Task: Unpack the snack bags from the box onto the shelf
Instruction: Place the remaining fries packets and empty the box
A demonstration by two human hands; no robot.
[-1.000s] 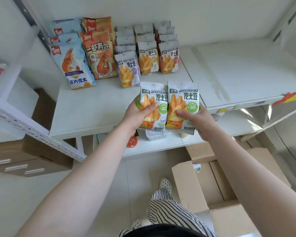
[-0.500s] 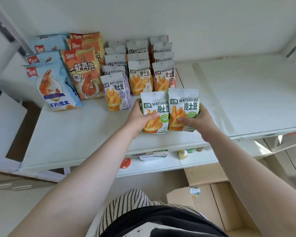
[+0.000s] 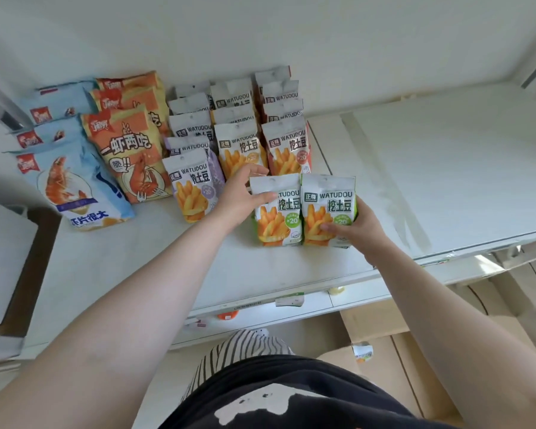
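Two green-trimmed potato-stick snack bags stand side by side on the white shelf (image 3: 291,267), in front of the rows behind. My left hand (image 3: 240,198) grips the left green bag (image 3: 277,221) by its upper left edge, thumb across its top. My right hand (image 3: 358,229) holds the right green bag (image 3: 327,209) at its lower right corner. Both bags are upright and touch each other. The open cardboard box (image 3: 393,360) sits on the floor at the lower right, mostly hidden by my right arm.
Rows of potato-stick bags (image 3: 240,147) fill the shelf's back centre. Orange shrimp-chip bags (image 3: 130,150) and blue shrimp-chip bags (image 3: 72,184) stand at the left. The right half of the shelf (image 3: 446,168) is bare. A lower shelf (image 3: 291,308) shows beneath.
Both hands carried the two green bags up from the shelf's front edge and further in, setting them down just in front of the potato-stick rows.
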